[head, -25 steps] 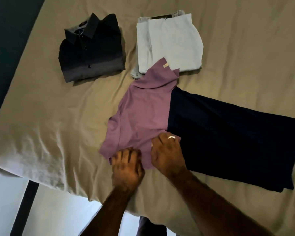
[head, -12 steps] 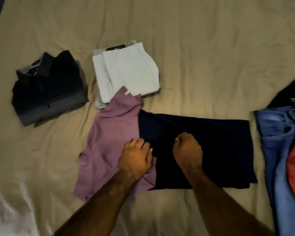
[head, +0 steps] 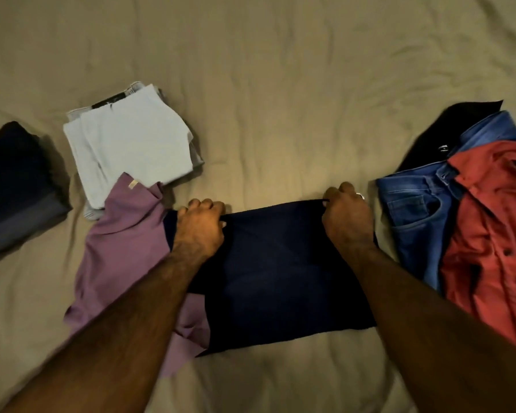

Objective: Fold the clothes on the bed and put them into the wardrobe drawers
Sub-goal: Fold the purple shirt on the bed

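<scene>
navy garment [head: 283,272] lies flat on the bed [head: 280,84]. left hand [head: 201,226] and right hand [head: 347,214] each grip its far edge with curled fingers. purple shirt [head: 122,251] overlaps its left side; jeans [head: 414,216] and red shirt [head: 489,234] lie just right of it

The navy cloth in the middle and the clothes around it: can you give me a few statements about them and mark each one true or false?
1. Both hands grip the navy garment at its far edge. True: left hand, right hand.
2. The red shirt lies partly over the blue jeans. True.
3. The purple shirt is neatly folded. False: it lies loose and rumpled.
4. The pale folded garment sits on the red shirt. False: it rests on the bed sheet, far left of it.
</scene>
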The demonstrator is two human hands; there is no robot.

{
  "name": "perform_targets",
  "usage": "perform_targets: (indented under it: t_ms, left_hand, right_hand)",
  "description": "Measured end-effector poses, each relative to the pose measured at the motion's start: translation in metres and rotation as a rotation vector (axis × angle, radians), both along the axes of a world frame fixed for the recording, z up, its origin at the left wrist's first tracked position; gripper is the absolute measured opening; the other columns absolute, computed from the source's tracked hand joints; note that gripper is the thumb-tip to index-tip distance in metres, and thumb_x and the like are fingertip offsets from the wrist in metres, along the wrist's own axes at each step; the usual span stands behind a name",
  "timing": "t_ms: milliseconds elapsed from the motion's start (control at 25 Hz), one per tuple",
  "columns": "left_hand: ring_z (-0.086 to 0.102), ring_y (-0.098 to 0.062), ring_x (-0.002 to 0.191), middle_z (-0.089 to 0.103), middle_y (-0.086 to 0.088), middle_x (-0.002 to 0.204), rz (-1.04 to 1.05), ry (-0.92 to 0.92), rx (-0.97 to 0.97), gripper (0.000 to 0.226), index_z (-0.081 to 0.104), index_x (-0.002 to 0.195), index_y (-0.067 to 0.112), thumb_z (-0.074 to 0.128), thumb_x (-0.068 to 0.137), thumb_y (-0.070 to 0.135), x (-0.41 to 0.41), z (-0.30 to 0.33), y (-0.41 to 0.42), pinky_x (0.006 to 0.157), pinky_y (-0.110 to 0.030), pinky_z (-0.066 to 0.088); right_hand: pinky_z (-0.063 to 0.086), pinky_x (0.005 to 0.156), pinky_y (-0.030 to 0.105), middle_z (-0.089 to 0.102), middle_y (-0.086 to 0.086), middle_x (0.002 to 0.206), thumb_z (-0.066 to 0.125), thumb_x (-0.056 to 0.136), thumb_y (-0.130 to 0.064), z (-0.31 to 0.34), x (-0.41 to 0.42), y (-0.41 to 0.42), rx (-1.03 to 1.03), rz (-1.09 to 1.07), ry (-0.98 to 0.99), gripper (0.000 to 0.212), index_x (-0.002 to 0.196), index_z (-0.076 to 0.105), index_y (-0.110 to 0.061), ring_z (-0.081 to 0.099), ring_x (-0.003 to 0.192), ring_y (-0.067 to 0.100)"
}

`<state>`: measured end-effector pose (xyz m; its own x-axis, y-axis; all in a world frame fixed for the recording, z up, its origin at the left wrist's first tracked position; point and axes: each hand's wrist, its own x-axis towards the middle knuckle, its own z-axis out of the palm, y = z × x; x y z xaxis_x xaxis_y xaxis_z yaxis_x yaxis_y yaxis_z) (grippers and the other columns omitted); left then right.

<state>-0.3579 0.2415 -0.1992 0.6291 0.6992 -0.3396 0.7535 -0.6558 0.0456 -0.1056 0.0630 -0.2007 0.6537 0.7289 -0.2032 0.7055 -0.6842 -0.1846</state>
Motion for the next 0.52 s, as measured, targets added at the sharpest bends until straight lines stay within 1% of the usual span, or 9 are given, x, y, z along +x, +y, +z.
perform_targets:
  t_ms: [80, 160, 240, 320, 360, 440, 520]
  left_hand:
    - [0.051, -0.032, 0.12, 0.065, -0.005, 0.125, 0.024, 0.054, 0.079, 0.027, 0.066, 0.122, 0.023, 0.059, 0.1, 0.038, 0.005, 0.005, 0.011, 0.098, -0.049, 0.037]
    - [0.052, -0.033, 0.12, 0.067, -0.006, 0.123, 0.05, 0.025, 0.142, 0.027, 0.065, 0.118, 0.022, 0.057, 0.1, 0.04, 0.005, 0.007, 0.02, 0.099, -0.05, 0.035]
    - [0.059, -0.032, 0.112, 0.071, -0.007, 0.111, 0.066, -0.005, 0.128, 0.023, 0.06, 0.111, 0.021, 0.054, 0.102, 0.04, 0.0, 0.009, 0.02, 0.102, -0.05, 0.034]
    - [0.064, -0.03, 0.103, 0.073, -0.004, 0.101, 0.033, -0.016, 0.095, 0.021, 0.056, 0.107, 0.024, 0.052, 0.103, 0.044, -0.014, 0.014, 0.011, 0.101, -0.05, 0.033]
    - [0.064, -0.03, 0.1, 0.073, -0.003, 0.099, -0.014, -0.012, 0.111, 0.019, 0.058, 0.105, 0.025, 0.051, 0.103, 0.043, -0.024, 0.016, 0.006, 0.099, -0.05, 0.033]
    - [0.064, -0.033, 0.094, 0.073, -0.006, 0.097, -0.113, -0.03, 0.189, 0.017, 0.064, 0.102, 0.021, 0.051, 0.097, 0.031, -0.045, 0.018, -0.009, 0.091, -0.05, 0.035]
    - [0.064, -0.036, 0.089, 0.072, -0.013, 0.095, -0.183, -0.05, 0.284, 0.019, 0.068, 0.103, 0.013, 0.063, 0.086, 0.02, -0.063, 0.021, -0.026, 0.086, -0.049, 0.036]
  right_hand:
    - [0.047, 0.064, 0.038, 0.06, 0.016, 0.112, 0.061, 0.095, -0.009, 0.001, 0.007, 0.007, 0.061, -0.027, -0.057, 0.014, 0.107, 0.068, -0.006, 0.065, 0.086, 0.04]
    - [0.043, 0.062, 0.036, 0.063, 0.016, 0.109, 0.06, 0.098, -0.01, 0.0, 0.01, 0.012, 0.129, -0.042, -0.108, 0.01, 0.105, 0.066, -0.007, 0.065, 0.082, 0.04]
    - [0.041, 0.058, 0.034, 0.066, 0.016, 0.102, 0.06, 0.096, -0.007, -0.001, 0.01, 0.006, 0.208, -0.055, -0.118, 0.008, 0.103, 0.066, -0.007, 0.066, 0.077, 0.04]
    - [0.036, 0.057, 0.029, 0.068, 0.015, 0.097, 0.064, 0.093, -0.002, 0.001, -0.001, -0.013, 0.258, -0.055, -0.15, 0.01, 0.1, 0.067, -0.008, 0.066, 0.074, 0.037]
    - [0.037, 0.057, 0.029, 0.068, 0.014, 0.097, 0.065, 0.091, -0.001, 0.002, -0.008, -0.024, 0.262, -0.059, -0.159, 0.012, 0.1, 0.069, -0.008, 0.066, 0.074, 0.036]
    - [0.046, 0.058, 0.033, 0.07, 0.014, 0.103, 0.067, 0.09, -0.002, 0.0, -0.022, -0.045, 0.261, -0.087, -0.145, 0.018, 0.106, 0.072, -0.008, 0.067, 0.078, 0.036]
    - [0.052, 0.06, 0.037, 0.07, 0.016, 0.102, 0.07, 0.088, -0.002, 0.0, -0.036, -0.066, 0.253, -0.108, -0.14, 0.02, 0.107, 0.073, -0.007, 0.067, 0.077, 0.037]
